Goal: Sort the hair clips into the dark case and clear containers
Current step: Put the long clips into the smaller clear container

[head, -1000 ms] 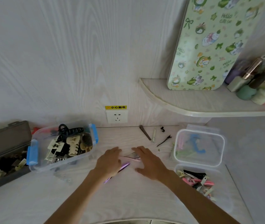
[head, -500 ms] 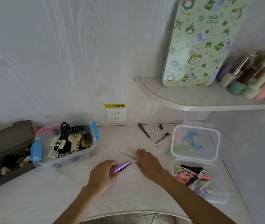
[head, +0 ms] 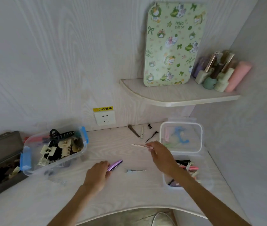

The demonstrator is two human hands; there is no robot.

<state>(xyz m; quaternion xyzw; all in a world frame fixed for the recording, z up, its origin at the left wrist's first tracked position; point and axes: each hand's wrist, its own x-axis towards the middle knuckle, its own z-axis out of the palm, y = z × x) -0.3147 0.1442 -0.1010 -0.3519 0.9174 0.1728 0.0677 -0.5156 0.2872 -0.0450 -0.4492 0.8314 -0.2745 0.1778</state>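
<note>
Head view, going left to right: I see the dark case (head: 0, 154) at far left and the blue-latched clear container (head: 54, 150) beside it, both already holding clips. My left hand (head: 97, 174) now grips the purple clip (head: 115, 165), lifted off the desk a second ago. A small blue clip (head: 135, 170) has been uncovered between my hands. My right hand (head: 161, 156) has risen, pinching a pale pink clip (head: 141, 145) just beside the right clear containers (head: 180, 137). I judge both clips are ready for dropping.
</note>
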